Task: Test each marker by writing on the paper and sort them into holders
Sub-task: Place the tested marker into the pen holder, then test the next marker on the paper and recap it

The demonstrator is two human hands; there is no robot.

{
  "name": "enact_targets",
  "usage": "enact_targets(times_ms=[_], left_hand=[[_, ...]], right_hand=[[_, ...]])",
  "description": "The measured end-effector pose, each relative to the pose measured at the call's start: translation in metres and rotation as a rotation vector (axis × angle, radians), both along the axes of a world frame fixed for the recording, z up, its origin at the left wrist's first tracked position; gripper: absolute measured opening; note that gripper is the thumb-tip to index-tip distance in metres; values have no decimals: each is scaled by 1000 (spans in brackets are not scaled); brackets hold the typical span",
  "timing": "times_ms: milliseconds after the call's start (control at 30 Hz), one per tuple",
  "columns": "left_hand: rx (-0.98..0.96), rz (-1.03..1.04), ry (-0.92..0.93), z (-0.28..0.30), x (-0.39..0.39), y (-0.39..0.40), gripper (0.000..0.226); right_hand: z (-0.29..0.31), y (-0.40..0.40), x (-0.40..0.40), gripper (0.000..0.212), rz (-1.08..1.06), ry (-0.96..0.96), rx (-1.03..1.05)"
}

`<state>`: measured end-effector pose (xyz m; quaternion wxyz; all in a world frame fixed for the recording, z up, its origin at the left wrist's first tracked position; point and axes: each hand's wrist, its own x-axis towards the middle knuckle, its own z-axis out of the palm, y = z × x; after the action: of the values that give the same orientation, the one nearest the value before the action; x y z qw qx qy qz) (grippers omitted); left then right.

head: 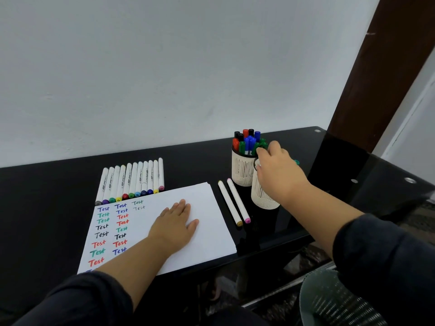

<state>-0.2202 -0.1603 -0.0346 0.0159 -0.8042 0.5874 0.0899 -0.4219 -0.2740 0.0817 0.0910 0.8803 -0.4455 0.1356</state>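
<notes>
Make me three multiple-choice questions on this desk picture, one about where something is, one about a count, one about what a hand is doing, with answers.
1. Where do the two loose markers lie?
A. between paper and holders
B. on the paper
C. in a holder

2. How many holders stand on the desk?
A. one
B. two
C. four

3. What is the left hand doing?
A. writing
B. lifting a marker
C. resting flat on the paper

Answers: 1 A, they lie on the dark desk right of the sheet; 2 B, a far holder and a near holder; 3 C, fingers straight, nothing held.
</notes>
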Motion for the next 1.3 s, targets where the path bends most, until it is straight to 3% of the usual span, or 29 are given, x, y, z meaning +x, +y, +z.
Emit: enact_targets(times_ms=[200, 467, 733, 1033, 1233, 1300], left_hand=[[3, 45, 22, 5, 14, 8, 60], [28, 131, 26, 5, 56, 38, 60], [-26, 129, 36, 7, 95, 61, 60], [-168, 139, 129, -6, 102, 64, 58], [-199, 133, 146, -11, 106, 64, 58], [-204, 132, 148, -11, 106, 65, 58]], right_hand=[[-1, 14, 14, 32, 116, 191, -78], [-7, 32, 64, 32, 331, 291, -30], [-31, 21, 124, 31, 479, 343, 18], [-63, 3, 177, 29, 507, 363, 70], [-86, -12, 212, 58, 460, 347, 207], [-88, -16, 219, 59, 451, 342, 257]])
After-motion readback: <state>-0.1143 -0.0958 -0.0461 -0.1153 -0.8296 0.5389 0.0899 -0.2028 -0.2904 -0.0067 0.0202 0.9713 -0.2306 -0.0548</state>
